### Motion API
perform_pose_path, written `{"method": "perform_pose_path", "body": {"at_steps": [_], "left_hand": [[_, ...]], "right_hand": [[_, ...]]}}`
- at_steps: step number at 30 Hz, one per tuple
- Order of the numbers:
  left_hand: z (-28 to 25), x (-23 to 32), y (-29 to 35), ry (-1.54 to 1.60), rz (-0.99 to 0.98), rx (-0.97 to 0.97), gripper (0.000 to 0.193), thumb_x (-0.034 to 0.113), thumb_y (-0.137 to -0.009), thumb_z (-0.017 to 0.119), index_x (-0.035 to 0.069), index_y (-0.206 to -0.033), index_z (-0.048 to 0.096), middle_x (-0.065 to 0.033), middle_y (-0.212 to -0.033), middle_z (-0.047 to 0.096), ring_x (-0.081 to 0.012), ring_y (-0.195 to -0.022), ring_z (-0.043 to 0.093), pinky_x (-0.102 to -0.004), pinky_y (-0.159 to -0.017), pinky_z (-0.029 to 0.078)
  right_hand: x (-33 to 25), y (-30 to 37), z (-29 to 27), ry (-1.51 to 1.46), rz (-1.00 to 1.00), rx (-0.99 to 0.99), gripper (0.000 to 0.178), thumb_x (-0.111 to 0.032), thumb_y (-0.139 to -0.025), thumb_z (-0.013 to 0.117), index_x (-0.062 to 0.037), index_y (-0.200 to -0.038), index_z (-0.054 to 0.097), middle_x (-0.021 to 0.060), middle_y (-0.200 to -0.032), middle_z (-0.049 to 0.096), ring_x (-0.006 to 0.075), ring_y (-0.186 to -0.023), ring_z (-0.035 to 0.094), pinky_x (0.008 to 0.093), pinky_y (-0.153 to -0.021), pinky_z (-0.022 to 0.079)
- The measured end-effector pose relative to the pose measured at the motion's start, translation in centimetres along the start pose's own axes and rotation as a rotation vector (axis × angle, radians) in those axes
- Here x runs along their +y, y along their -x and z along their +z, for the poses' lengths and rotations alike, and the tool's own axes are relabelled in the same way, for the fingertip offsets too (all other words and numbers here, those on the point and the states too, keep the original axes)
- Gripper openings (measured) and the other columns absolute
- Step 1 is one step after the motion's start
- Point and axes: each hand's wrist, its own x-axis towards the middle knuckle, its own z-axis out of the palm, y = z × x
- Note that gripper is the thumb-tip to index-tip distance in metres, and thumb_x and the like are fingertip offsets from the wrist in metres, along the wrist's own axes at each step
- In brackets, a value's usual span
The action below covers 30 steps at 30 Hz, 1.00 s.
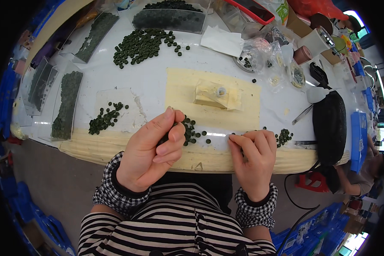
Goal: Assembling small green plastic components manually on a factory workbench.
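Your left hand [151,149] curls, apparently cupping green pieces [104,121], apart from your right hand [256,155]; whether its bunched fingertips grip one, I can't tell. Small heaps sit near the desk [145,81] edge, presumably for easy reach.

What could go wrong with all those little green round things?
The small dark green discs beside the left hand lie loose near the table's yellowish front edge, so that hand or the right hand might brush some onto the floor. Also, the black cable hanging at the table's right could perhaps catch on someone's foot.
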Motion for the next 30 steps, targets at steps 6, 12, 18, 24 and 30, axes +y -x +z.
{"method": "perform_pose_path", "body": {"at_steps": [6, 12, 18, 24, 30], "left_hand": [[1.5, -1.0, -0.2, -0.192, -0.01, 0.149, 0.026, 0.017, -0.099, 0.043, -0.001, -0.116, 0.052, -0.0028, -0.085, 0.057, -0.0026, -0.059, 0.038, -0.0165, -0.053, 0.034], [1.9, -1.5, -0.5, -0.298, -0.039, 0.212, 0.026, 0.013, -0.097, 0.045, 0.0, -0.119, 0.051, -0.0058, -0.091, 0.061, -0.0017, -0.056, 0.036, -0.0156, -0.05, 0.031], [1.9, -1.9, -0.8, -0.316, -0.061, 0.185, 0.021, 0.013, -0.096, 0.049, 0.003, -0.114, 0.054, -0.0065, -0.091, 0.062, -0.0019, -0.055, 0.035, -0.0158, -0.051, 0.031], [0.2, -2.2, -0.7, -0.319, -0.035, 0.06, 0.017, 0.013, -0.095, 0.053, 0.005, -0.109, 0.057, -0.0042, -0.085, 0.059, -0.003, -0.054, 0.033, -0.0168, -0.052, 0.031], [0.9, -2.2, -0.7, -0.328, -0.057, 0.098, 0.022, 0.011, -0.094, 0.054, 0.002, -0.113, 0.057, -0.006, -0.089, 0.062, -0.0023, -0.055, 0.033, -0.0166, -0.052, 0.03]], "right_hand": [[0.1, -0.4, 0.4, 0.002, 0.022, 0.003, 0.015, 0.0, -0.07, 0.069, -0.0026, -0.082, 0.061, 0.0068, -0.078, 0.056, 0.0262, -0.079, 0.052, 0.0367, -0.07, 0.042], [-0.1, 0.1, 0.0, -0.294, 0.143, 0.145, 0.013, 0.007, -0.075, 0.066, 0.0003, -0.085, 0.061, 0.0102, -0.078, 0.059, 0.0228, -0.068, 0.055, 0.0301, -0.06, 0.044], [-0.2, 0.3, -0.5, -0.471, 0.237, 0.147, 0.018, 0.011, -0.079, 0.062, 0.0041, -0.095, 0.066, 0.0117, -0.08, 0.063, 0.0174, -0.07, 0.059, 0.0249, -0.062, 0.046], [-0.6, 0.7, -0.6, -0.861, 0.388, 0.091, 0.017, 0.011, -0.081, 0.061, 0.006, -0.097, 0.064, 0.0113, -0.087, 0.066, 0.0164, -0.079, 0.063, 0.0249, -0.071, 0.049], [-1.2, 0.5, -0.9, -1.166, 0.533, 0.053, 0.013, 0.009, -0.084, 0.059, 0.0074, -0.097, 0.06, 0.0141, -0.092, 0.066, 0.0181, -0.086, 0.065, 0.0276, -0.079, 0.053]]}}
